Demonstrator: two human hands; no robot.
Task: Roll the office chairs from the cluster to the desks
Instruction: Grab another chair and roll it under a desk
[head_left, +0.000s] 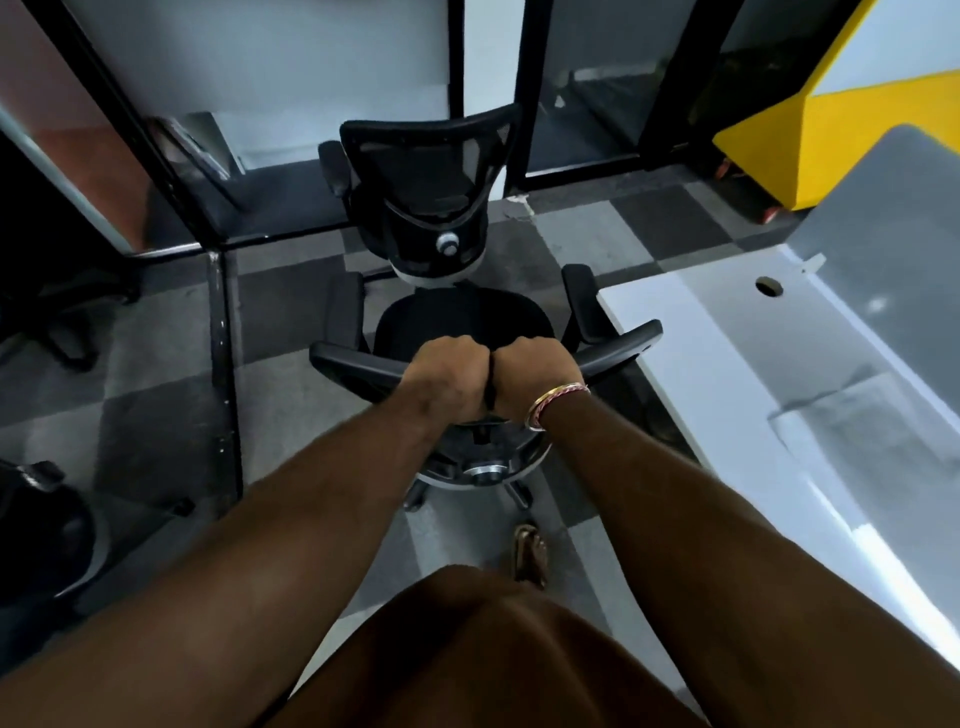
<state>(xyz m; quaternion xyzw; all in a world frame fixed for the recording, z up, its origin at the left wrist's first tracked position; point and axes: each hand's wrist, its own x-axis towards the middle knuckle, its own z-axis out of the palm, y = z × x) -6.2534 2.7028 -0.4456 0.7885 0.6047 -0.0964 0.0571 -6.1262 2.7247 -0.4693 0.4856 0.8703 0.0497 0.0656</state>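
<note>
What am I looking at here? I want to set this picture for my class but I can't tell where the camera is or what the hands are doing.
There is no machine here. The one picture comes from a camera worn on a person's head, looking forward and down, so the two bare arms belong to the wearer. The left hand and right hand sit side by side, both gripping the top of the backrest of a black office chair. A second chair stands just beyond it on the checked carpet. A white desk lies to the right, with a cable hole in its top. Parts of more chairs show at the left edge.
</note>
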